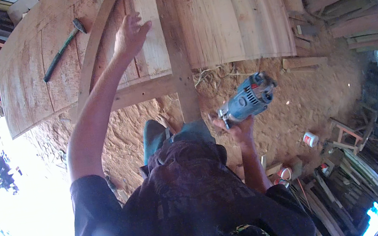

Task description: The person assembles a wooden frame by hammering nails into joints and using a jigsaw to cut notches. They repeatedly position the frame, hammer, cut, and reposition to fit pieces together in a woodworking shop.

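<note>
My left hand (pixel 129 38) reaches forward over a large panel of pale boards (pixel 213 21). Its fingers are loosely spread and nothing is in them; whether the palm touches the wood I cannot tell. My right hand (pixel 241 129) grips a blue handheld power tool (pixel 247 99) with a rounded, vented motor housing, possibly a router. The tool is tilted, off to the right of my legs and above the ground. A curved wooden strip (pixel 98 41) and a straight timber (pixel 176 46) lie across the panel, on either side of my left hand.
A hammer (pixel 64 49) with a dark green handle lies on the panel's left part, among sawdust. Brown dirt ground (pixel 312 94) is underfoot. A white tub (pixel 310 139), a small wooden frame (pixel 348 135) and stacked planks (pixel 368 169) stand at the right.
</note>
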The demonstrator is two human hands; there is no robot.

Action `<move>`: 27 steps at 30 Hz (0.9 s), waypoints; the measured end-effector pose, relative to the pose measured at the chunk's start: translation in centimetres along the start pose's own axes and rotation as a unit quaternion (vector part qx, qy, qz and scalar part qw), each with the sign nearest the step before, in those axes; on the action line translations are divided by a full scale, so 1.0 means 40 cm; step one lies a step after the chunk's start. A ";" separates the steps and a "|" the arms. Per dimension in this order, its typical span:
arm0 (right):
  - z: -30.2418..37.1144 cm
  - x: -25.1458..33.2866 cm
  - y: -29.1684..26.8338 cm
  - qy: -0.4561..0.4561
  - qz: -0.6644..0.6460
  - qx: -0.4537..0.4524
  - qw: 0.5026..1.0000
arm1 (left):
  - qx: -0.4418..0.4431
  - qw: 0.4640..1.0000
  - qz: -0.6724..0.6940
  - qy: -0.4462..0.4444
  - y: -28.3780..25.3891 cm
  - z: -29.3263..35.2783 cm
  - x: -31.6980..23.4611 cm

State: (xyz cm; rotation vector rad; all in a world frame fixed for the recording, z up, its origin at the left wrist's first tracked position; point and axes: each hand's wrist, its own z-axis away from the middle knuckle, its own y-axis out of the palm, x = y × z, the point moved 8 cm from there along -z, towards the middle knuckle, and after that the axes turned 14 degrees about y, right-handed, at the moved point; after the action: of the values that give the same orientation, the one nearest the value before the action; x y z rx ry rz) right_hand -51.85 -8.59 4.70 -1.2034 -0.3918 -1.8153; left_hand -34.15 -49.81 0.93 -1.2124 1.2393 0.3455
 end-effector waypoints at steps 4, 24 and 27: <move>-0.090 0.084 0.046 -0.057 0.046 0.035 0.997 | -0.007 0.990 -0.132 0.054 0.020 -0.102 0.005; -0.265 0.215 0.209 -0.228 0.140 -0.091 0.959 | 0.065 0.959 -0.277 -0.017 0.156 -0.327 -0.043; -0.274 0.213 0.207 -0.218 0.168 -0.106 0.955 | 0.061 0.960 -0.274 -0.003 0.168 -0.329 -0.044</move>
State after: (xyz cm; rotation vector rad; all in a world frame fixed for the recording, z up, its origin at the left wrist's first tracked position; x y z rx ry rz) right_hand -52.46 -24.74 5.06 -1.7156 -0.2197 -1.3167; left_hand -46.88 -57.49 0.99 -1.3870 0.8567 -0.1350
